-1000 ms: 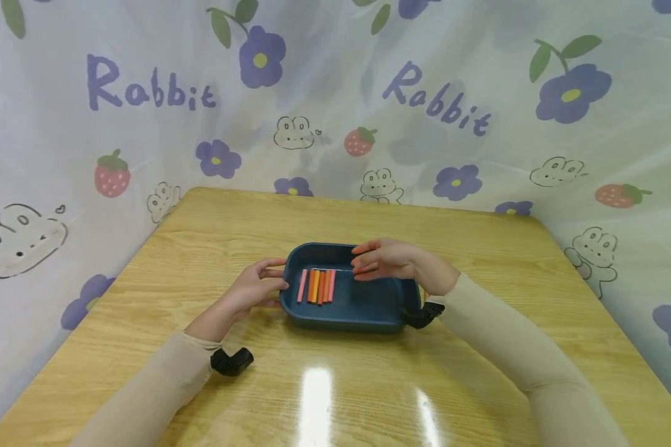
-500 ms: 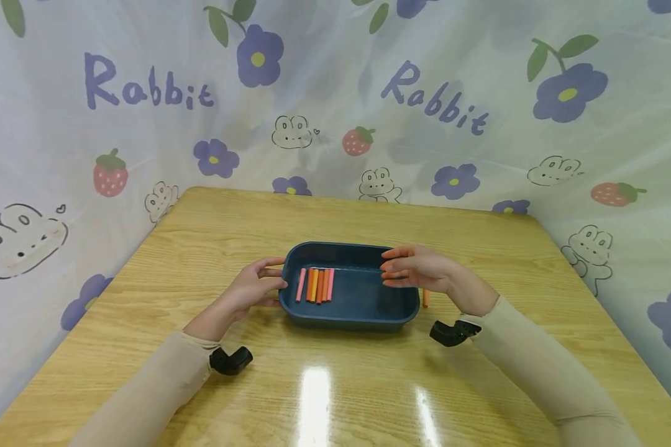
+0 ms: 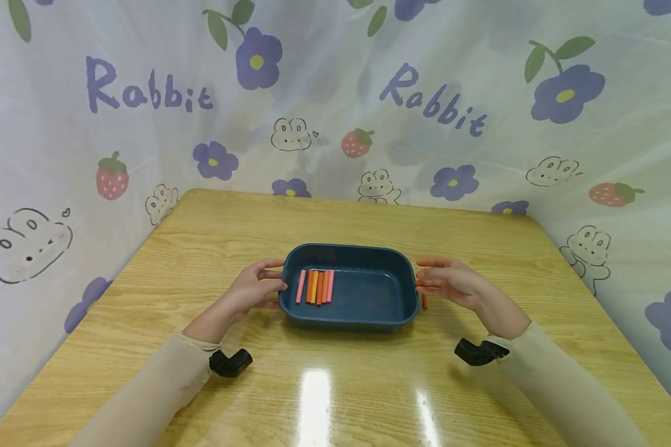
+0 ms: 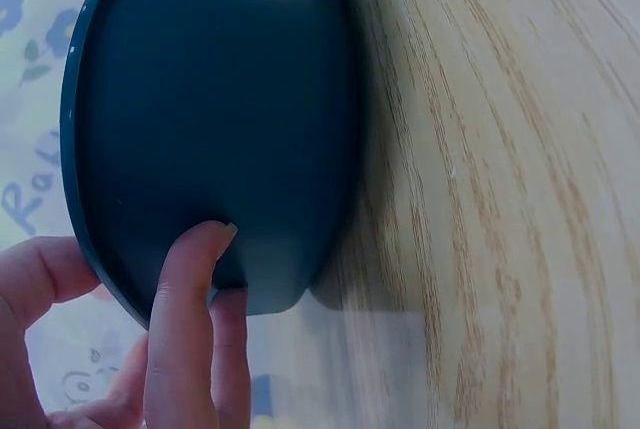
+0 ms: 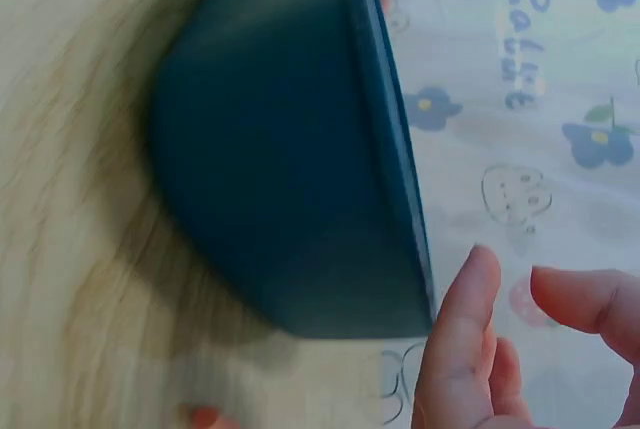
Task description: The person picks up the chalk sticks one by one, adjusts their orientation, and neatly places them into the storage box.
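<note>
A dark blue rectangular tray with rounded corners stands on the table. In its left half lie several short pink, orange and yellow sticks, side by side. One pink stick is slightly apart from them. My left hand is at the tray's left end, spread fingers touching its outer wall in the left wrist view. At the opposite end is my right hand, fingers loosely extended, nothing held. Below those fingers, an orange stick lies beside the tray, partly hidden by the hand.
The wooden table reaches back to a patterned cloth with rabbits and flowers. A black wrist camera hangs at the left sleeve, another black camera at the right.
My right hand has moved right, from above the tray to just past its right end. This uncovers the tray's right half. My left hand keeps its place.
</note>
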The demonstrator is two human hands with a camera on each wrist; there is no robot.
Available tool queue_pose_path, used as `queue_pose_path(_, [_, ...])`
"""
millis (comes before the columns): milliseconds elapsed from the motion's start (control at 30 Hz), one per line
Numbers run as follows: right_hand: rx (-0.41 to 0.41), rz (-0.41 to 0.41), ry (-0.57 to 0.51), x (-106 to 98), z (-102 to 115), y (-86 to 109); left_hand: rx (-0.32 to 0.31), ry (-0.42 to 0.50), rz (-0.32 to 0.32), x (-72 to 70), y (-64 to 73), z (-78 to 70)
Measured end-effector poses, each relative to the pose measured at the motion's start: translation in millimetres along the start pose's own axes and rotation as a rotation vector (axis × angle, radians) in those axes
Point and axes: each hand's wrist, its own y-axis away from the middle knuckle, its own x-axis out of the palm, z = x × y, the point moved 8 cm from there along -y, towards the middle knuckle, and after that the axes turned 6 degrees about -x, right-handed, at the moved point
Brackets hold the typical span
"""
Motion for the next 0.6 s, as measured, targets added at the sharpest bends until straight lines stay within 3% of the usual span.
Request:
queue_pose_path(467, [-0.006, -0.157, 0.02, -37.8, -35.0, 5.9, -0.002, 0.001, -0.002, 0.1, 1.1, 0.5])
queue_pose_path(600, [-0.029, -0.195, 0.104, -46.2, -40.6, 3.2, 0.0, 0.001, -0.007, -0.4, 0.7, -0.1])
